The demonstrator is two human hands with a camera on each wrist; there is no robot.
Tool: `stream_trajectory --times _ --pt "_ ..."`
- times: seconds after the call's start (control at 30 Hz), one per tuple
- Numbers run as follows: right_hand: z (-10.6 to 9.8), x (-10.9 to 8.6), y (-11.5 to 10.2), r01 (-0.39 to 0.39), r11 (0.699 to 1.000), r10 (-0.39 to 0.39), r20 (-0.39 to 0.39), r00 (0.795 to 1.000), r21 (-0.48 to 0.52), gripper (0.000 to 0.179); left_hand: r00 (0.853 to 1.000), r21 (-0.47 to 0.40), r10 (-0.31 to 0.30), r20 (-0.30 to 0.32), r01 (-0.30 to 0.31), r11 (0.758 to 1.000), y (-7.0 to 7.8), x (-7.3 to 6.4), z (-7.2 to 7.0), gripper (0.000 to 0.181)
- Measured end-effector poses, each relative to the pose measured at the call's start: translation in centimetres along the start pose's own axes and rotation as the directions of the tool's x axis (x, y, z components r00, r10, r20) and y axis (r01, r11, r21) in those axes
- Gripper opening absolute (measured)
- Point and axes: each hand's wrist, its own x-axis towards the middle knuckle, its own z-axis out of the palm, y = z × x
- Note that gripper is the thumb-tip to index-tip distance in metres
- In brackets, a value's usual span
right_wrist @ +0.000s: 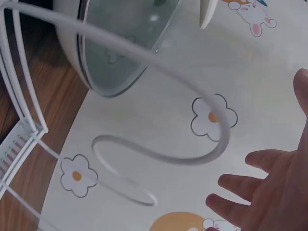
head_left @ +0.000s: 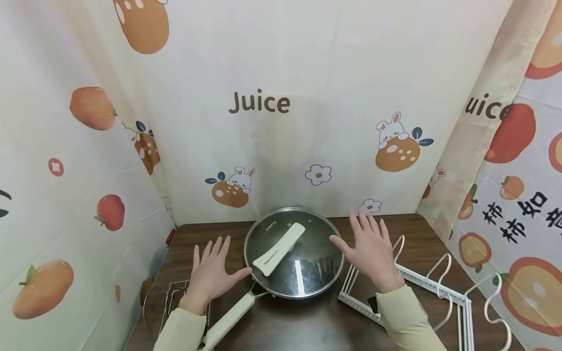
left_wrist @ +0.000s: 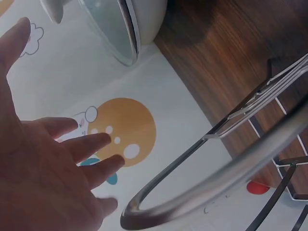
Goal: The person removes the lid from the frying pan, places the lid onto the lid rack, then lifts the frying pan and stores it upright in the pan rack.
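In the head view a frying pan with a pale handle [head_left: 231,319] sits at the middle of the wooden table. Its glass lid [head_left: 313,256] is on, topped by a long cream lid handle [head_left: 279,249]. To the left of the pan my left hand [head_left: 213,275] hovers with fingers spread, thumb tip near the lid's rim. On the other side my right hand [head_left: 370,250] is also spread in the air, its thumb close to the lid's edge. Both hands hold nothing. The wrist views show straight, parted fingers and part of the lidded pan [left_wrist: 149,19].
A metal wire rack [head_left: 169,302] stands at the left, partly under my left forearm. At the right lies a white rack [head_left: 432,280] with curved wire arms, beneath my right forearm. A printed cloth [head_left: 281,146] hangs behind the table and along both sides.
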Motion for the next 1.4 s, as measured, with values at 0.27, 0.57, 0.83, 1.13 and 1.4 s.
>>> stream_trajectory --times 0.27,0.57,0.83,1.13,1.4 --pt "0.3 -0.1 -1.3 -0.003 0.999 0.002 0.02 1.0 0.037 0.099 0.999 -0.009 0.008 0.038 -0.008 1.0 -0.1 -0.4 0.5 0.107" --pt "0.3 -0.2 -2.4 0.013 0.999 -0.013 -0.006 1.0 0.047 0.098 0.992 -0.023 0.038 0.118 -0.035 0.999 0.9 -1.1 0.0 0.107" --pt "1.2 -0.1 -3.3 0.04 0.998 -0.039 -0.023 0.999 0.051 0.095 0.974 -0.074 0.02 0.225 -0.003 0.997 1.2 -1.7 -0.2 0.105" --pt "1.9 0.1 -4.0 0.042 0.998 -0.042 -0.005 0.999 0.056 0.095 0.928 -0.167 0.045 0.369 0.019 0.986 1.0 -1.9 -0.3 0.095" --pt "2.4 0.3 -4.4 0.05 0.998 -0.05 0.016 0.999 0.049 0.097 0.907 -0.204 0.084 0.413 0.002 0.979 1.2 -1.9 0.1 0.092"
